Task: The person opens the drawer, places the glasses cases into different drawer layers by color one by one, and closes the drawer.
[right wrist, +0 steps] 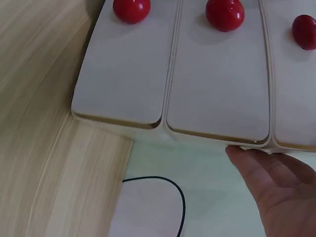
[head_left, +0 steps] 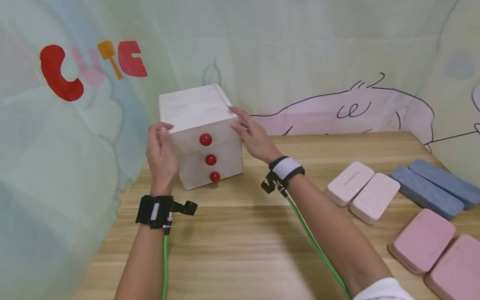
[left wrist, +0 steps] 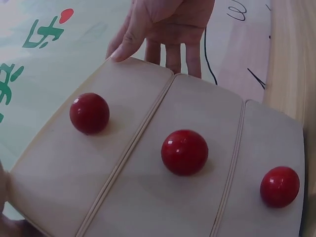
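A small white three-drawer cabinet with red round knobs stands at an angle on the wooden table, near the back. My left hand holds its upper left corner, with the thumb at the front edge and a finger over the top. On the other side, my right hand grips the upper right edge; its thumb lies at the front edge and the fingers reach along the side. The three drawer fronts are closed in the left wrist view. Only a dark sliver of my left hand shows there.
Two white blocks, two blue blocks and pink blocks lie at the right of the table. A printed cloth backdrop rises behind and at the left. Green cables run from both wrist cameras.
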Motion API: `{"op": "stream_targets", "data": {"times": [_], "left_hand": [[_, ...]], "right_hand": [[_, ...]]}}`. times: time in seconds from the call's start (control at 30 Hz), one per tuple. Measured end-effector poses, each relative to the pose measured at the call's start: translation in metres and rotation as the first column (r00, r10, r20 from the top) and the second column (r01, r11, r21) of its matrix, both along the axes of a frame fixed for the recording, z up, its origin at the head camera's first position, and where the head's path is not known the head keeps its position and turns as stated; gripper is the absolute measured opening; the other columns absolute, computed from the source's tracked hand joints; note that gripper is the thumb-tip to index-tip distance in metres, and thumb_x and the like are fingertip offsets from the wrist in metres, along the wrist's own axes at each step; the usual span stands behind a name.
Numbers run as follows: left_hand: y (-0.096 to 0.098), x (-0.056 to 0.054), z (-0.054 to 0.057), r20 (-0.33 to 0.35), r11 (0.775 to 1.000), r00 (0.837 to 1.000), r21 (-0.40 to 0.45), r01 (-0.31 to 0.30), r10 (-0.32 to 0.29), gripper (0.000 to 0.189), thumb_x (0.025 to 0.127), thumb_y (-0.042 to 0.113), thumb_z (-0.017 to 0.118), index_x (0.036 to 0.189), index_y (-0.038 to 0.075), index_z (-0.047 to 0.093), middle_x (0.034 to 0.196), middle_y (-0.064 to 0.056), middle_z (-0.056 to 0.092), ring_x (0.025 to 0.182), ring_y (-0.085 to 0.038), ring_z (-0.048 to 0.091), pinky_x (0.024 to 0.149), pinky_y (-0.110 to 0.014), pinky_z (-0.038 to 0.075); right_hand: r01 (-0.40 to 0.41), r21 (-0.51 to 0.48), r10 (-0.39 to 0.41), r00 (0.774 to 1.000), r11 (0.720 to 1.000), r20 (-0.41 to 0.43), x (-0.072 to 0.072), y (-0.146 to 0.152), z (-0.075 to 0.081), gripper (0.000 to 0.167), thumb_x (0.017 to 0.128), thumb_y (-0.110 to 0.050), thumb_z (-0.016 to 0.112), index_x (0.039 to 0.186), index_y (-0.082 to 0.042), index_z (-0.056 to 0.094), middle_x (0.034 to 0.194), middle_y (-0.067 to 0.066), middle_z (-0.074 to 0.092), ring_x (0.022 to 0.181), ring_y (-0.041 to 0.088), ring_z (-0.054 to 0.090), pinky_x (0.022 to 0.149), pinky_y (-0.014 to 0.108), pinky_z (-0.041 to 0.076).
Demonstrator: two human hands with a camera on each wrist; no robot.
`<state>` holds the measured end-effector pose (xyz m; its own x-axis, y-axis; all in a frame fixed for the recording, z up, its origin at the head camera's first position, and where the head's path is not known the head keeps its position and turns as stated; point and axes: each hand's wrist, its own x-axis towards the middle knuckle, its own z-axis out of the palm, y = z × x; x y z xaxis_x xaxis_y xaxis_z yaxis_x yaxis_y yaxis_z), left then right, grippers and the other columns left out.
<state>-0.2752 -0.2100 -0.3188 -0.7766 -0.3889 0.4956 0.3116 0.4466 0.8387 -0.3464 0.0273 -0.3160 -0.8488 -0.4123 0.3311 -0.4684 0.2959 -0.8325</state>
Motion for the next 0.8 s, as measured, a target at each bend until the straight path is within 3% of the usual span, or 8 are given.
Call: {"op": "stream_targets", "data": {"times": [0.1, 0.23, 0.37, 0.5, 0.63, 0.73, 0.8], "left_hand": [[-0.001, 0.003, 0.000, 0.011, 0.999, 0.999, -0.001, 0.050, -0.050, 0.040, 0.111, 0.038, 0.033, 0.132, 0.009, 0.050, 0.128, -0.012, 0.055, 0.106, -0.017, 0.047, 0.086, -0.031, 0.032], [-0.002, 0.006, 0.000, 0.024, 0.990, 0.990, -0.035, 0.138, -0.138, 0.038, 0.110, 0.038, 0.034, 0.134, 0.011, 0.048, 0.126, -0.011, 0.055, 0.108, -0.017, 0.048, 0.090, -0.031, 0.034], [0.000, 0.008, 0.000, 0.042, 0.975, 0.979, -0.091, 0.202, -0.199, 0.037, 0.110, 0.038, 0.032, 0.136, 0.017, 0.049, 0.092, -0.005, 0.049, 0.082, -0.017, 0.047, 0.075, -0.029, 0.037], [0.006, 0.010, -0.002, 0.064, 0.957, 0.967, -0.136, 0.255, -0.248, 0.039, 0.110, 0.037, 0.032, 0.140, 0.017, 0.047, 0.078, -0.005, 0.036, 0.068, -0.020, 0.040, 0.065, -0.029, 0.037], [0.013, 0.013, -0.002, 0.079, 0.944, 0.955, -0.149, 0.295, -0.286, 0.040, 0.111, 0.035, 0.033, 0.143, 0.016, 0.044, 0.110, -0.007, 0.055, 0.082, -0.021, 0.046, 0.072, -0.029, 0.039], [0.016, 0.013, -0.001, 0.063, 0.935, 0.947, -0.148, 0.322, -0.316, 0.040, 0.111, 0.031, 0.034, 0.144, 0.013, 0.044, 0.145, -0.007, 0.050, 0.105, -0.025, 0.053, 0.081, -0.031, 0.040], [0.018, 0.013, -0.001, 0.051, 0.928, 0.940, -0.146, 0.342, -0.339, 0.039, 0.111, 0.029, 0.036, 0.144, 0.011, 0.044, 0.151, -0.008, 0.047, 0.117, -0.029, 0.053, 0.086, -0.035, 0.040]], "right_hand": [[0.027, -0.034, -0.027, 1.000, 0.999, -0.011, 0.001, 0.003, -0.001, 0.048, 0.108, -0.036, 0.046, 0.155, -0.037, 0.038, 0.157, 0.007, 0.048, 0.142, 0.026, 0.052, 0.103, 0.048, 0.053], [0.036, -0.067, -0.038, 0.999, 0.997, -0.035, 0.003, 0.013, -0.003, 0.047, 0.107, -0.033, 0.048, 0.153, -0.034, 0.043, 0.158, 0.005, 0.047, 0.140, 0.027, 0.053, 0.097, 0.047, 0.056], [0.035, -0.094, -0.039, 0.998, 0.995, -0.039, 0.009, 0.026, -0.004, 0.046, 0.107, -0.031, 0.048, 0.153, -0.031, 0.045, 0.158, 0.006, 0.047, 0.140, 0.028, 0.054, 0.094, 0.048, 0.057], [0.039, -0.112, -0.046, 0.998, 0.993, -0.054, 0.016, 0.040, -0.008, 0.045, 0.107, -0.028, 0.048, 0.153, -0.027, 0.046, 0.156, 0.009, 0.048, 0.138, 0.030, 0.055, 0.092, 0.048, 0.058], [0.048, -0.118, -0.058, 0.995, 0.992, -0.081, 0.021, 0.050, -0.012, 0.045, 0.107, -0.027, 0.048, 0.152, -0.028, 0.047, 0.154, 0.010, 0.050, 0.135, 0.030, 0.057, 0.088, 0.043, 0.060], [0.053, -0.118, -0.066, 0.992, 0.992, -0.103, 0.023, 0.056, -0.011, 0.044, 0.107, -0.027, 0.048, 0.151, -0.029, 0.048, 0.153, 0.010, 0.051, 0.135, 0.030, 0.057, 0.086, 0.042, 0.061], [0.061, -0.116, -0.074, 0.991, 0.991, -0.113, 0.024, 0.059, -0.010, 0.044, 0.107, -0.027, 0.048, 0.151, -0.028, 0.049, 0.153, 0.010, 0.051, 0.134, 0.031, 0.058, 0.085, 0.041, 0.061]]}}
